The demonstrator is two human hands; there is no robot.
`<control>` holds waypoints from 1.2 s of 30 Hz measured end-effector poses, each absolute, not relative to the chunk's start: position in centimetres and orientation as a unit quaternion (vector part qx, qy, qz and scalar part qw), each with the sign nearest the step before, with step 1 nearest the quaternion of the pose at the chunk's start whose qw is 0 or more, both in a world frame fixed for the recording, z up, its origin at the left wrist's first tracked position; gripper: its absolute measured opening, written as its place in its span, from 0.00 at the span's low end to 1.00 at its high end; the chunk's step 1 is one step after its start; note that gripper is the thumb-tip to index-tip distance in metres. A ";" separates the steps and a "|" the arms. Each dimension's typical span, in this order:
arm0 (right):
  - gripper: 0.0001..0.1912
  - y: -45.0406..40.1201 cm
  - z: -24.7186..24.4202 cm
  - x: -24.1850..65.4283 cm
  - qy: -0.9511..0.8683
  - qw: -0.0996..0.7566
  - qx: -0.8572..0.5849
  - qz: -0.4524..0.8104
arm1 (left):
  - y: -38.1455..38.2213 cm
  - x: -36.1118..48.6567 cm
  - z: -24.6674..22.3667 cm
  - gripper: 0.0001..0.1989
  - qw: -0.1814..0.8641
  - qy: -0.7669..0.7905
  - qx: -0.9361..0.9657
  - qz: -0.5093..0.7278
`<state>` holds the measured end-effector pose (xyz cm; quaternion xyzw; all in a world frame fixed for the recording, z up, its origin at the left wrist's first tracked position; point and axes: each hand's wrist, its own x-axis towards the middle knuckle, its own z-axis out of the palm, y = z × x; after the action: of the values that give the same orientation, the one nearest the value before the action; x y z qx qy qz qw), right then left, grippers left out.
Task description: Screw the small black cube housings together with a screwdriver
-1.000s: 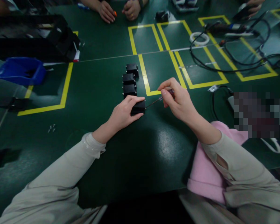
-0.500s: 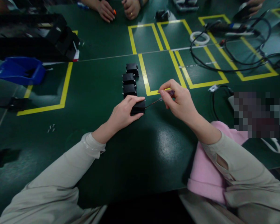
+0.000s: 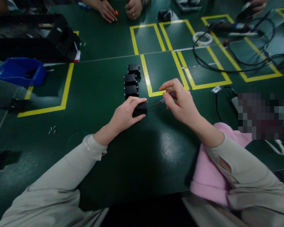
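My left hand grips a small black block on the green table, thumb on the near side and fingers on the far side. From the right, my right hand holds a screwdriver by its dark handle, mostly hidden in the fingers. The screwdriver's thin shaft slants down to the block's right end, its tip at a small screw there. Beyond my left hand, more black blocks with shiny screws at their ends stand in a row. Several loose screws lie to the left.
A blue bin and long black housings stand at left. Pink cloth lies under my right forearm. Black cables and a white tape ring are at right. Across the table rest another person's hands.
The fingers of my right hand have shifted on the screwdriver handle, the index finger lifting a little away from the thumb. My left hand and the block stay in place.
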<state>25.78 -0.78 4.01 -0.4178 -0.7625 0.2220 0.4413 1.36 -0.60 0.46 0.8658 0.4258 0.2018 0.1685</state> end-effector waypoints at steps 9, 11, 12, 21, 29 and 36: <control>0.04 -0.7 4.0 25.8 -0.760 0.443 -0.416 0.229 | -0.6 1.4 0.5 0.28 0.168 0.422 0.867 0.205; 0.04 -0.7 4.0 25.8 -0.761 0.442 -0.416 0.228 | -0.6 1.4 0.5 0.28 0.170 0.421 0.867 0.207; 0.03 -0.7 4.0 25.8 -0.761 0.440 -0.418 0.230 | -0.6 1.4 0.5 0.28 0.170 0.421 0.866 0.207; 0.04 -0.7 3.9 25.8 -0.757 0.440 -0.421 0.237 | -0.6 1.3 0.5 0.28 0.170 0.422 0.867 0.203; 0.06 -0.5 3.8 25.9 -0.750 0.436 -0.438 0.237 | -0.6 1.3 0.4 0.28 0.167 0.419 0.869 0.204; 0.03 -0.7 4.1 25.8 -0.755 0.432 -0.433 0.238 | -0.5 1.3 0.4 0.28 0.165 0.418 0.870 0.204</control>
<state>25.83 -0.67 4.07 -0.4326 -0.7545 0.2384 0.4321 1.25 -0.54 0.38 0.8698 0.4178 0.2039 0.1655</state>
